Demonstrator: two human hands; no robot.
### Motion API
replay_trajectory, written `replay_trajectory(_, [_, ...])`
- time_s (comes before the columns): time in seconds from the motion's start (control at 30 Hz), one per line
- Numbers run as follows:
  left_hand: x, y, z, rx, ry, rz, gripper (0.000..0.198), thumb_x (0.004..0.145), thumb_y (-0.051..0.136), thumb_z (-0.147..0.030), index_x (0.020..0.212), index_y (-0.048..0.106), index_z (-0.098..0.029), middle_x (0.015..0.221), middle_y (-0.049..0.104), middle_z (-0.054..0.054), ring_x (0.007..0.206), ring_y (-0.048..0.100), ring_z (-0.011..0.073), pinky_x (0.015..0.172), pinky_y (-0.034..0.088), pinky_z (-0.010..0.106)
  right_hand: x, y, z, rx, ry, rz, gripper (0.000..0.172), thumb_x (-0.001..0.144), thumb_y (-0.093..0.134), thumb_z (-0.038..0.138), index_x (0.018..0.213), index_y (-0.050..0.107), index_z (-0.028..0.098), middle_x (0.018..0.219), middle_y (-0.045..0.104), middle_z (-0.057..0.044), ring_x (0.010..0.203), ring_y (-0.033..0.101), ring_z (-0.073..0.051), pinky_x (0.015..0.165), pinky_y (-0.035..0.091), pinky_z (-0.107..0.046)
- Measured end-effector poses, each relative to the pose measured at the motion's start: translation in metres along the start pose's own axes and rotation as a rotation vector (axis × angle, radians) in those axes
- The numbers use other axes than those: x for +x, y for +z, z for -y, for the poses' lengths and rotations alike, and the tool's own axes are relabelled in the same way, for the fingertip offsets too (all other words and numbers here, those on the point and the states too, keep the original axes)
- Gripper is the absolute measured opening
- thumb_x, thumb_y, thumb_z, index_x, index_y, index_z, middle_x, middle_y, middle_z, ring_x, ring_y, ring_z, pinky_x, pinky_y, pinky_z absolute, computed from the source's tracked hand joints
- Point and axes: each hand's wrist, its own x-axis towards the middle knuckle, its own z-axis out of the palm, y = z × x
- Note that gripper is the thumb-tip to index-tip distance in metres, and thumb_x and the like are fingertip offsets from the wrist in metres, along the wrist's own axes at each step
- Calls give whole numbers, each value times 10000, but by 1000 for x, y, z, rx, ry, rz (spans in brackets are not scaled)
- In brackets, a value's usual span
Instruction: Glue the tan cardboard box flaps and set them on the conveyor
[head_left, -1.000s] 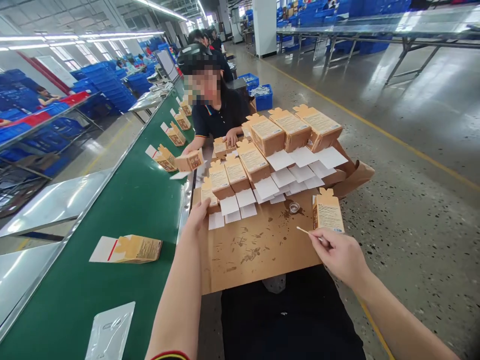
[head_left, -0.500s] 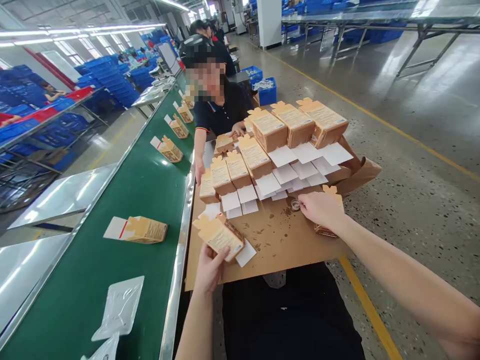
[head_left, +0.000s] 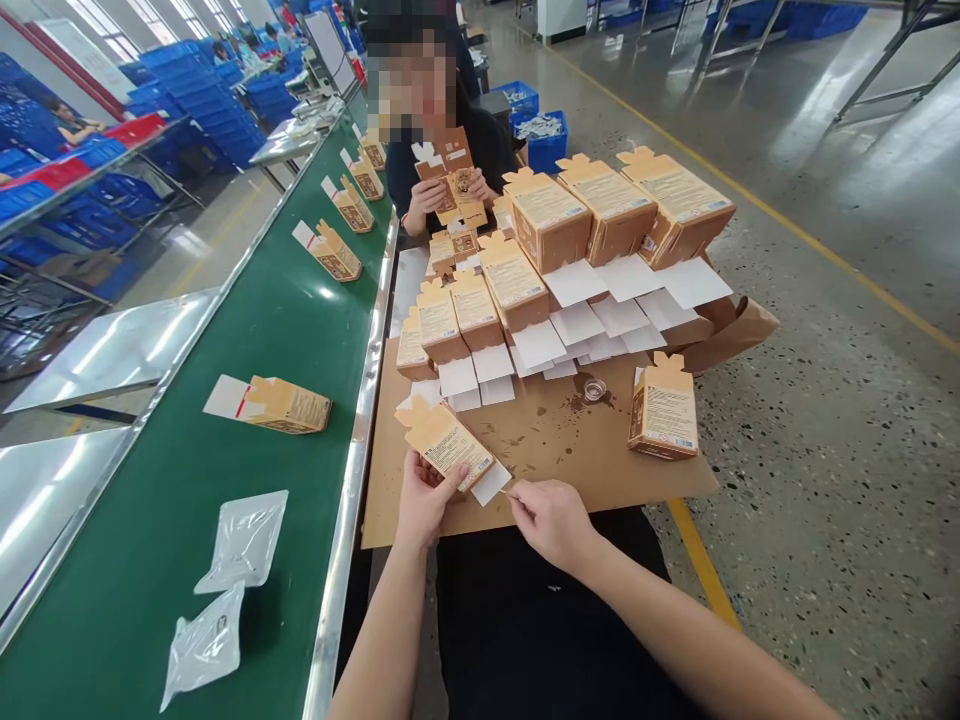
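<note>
My left hand (head_left: 427, 500) is shut on a tan cardboard carton (head_left: 446, 445), which lies tilted at the near edge of the brown cardboard work board (head_left: 570, 470). A white paper flap (head_left: 491, 483) sticks out from the carton's end. My right hand (head_left: 547, 522) pinches a thin swab (head_left: 510, 492), its tip close to that flap. Whether the tip touches the flap is hard to tell. A small glass dish (head_left: 594, 390) sits on the stained board, and a single carton (head_left: 664, 410) stands to its right.
Rows of cartons with white flaps (head_left: 544, 260) fill the far board. On my left runs a green conveyor belt (head_left: 150, 600) carrying cartons (head_left: 286, 405) and plastic bags (head_left: 241, 542). A co-worker's hands (head_left: 450, 195) hold a carton opposite. Blue crates (head_left: 544, 140) stand beyond.
My left hand has lifted a carton and brought it to the board's near edge. My right hand has moved from the glass dish to that carton's white flap, uncovering the standing carton.
</note>
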Motion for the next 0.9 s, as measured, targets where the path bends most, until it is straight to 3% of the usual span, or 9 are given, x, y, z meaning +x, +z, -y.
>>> replay_trajectory(0.13, [-6, 4, 4, 33, 34, -5, 926, 631, 1143, -641, 1311, 632, -276, 1322, 847, 130, 1248, 862, 369, 1077, 712, 510, 5, 12, -8, -29, -14, 15, 290, 1058, 614, 93, 820, 683, 245, 642, 696, 31, 544, 558, -131, 621, 321, -298])
replay_trajectory(0.33, [-22, 9, 30, 186, 217, -96, 911, 645, 1131, -574, 1337, 614, -287, 1320, 816, 121, 1216, 852, 361, 1046, 716, 503, -7, -21, -25, 39, 76, -86, 306, 1113, 561, 167, 871, 728, 254, 619, 628, 51, 550, 556, -136, 620, 404, -264])
replay_trajectory(0.53, [-31, 2, 49, 370, 258, -105, 744, 675, 1095, -602, 1248, 754, -271, 1212, 840, 151, 1174, 843, 434, 1044, 700, 590, -41, -50, -27, 128, 219, -184, 339, 1163, 599, 306, 867, 757, 262, 579, 502, 81, 496, 476, -128, 554, 420, -251])
replay_trajectory(0.67, [-31, 2, 46, 383, 249, -79, 618, 718, 1074, -595, 1166, 803, -268, 1162, 850, 161, 1116, 844, 443, 1015, 689, 614, -54, -56, -21, 141, 280, -201, 432, 1203, 577, 390, 825, 746, 269, 579, 498, 63, 503, 473, -139, 546, 437, -268])
replay_trajectory(0.8, [-30, 11, 34, 397, 264, -51, 557, 728, 1066, -551, 1123, 803, -261, 1146, 846, 150, 1109, 849, 428, 1012, 699, 598, -47, -52, -16, 168, 267, -205, 471, 1208, 565, 432, 802, 744, 272, 561, 492, 57, 485, 461, -142, 527, 445, -269])
replay_trajectory(0.9, [-22, 6, 26, 408, 291, -138, 599, 693, 1075, -522, 1152, 788, -264, 1169, 843, 149, 1153, 849, 441, 1056, 698, 628, -40, -52, -17, 183, 238, -237, 444, 1182, 596, 408, 799, 769, 263, 545, 481, 54, 468, 459, -149, 513, 455, -280])
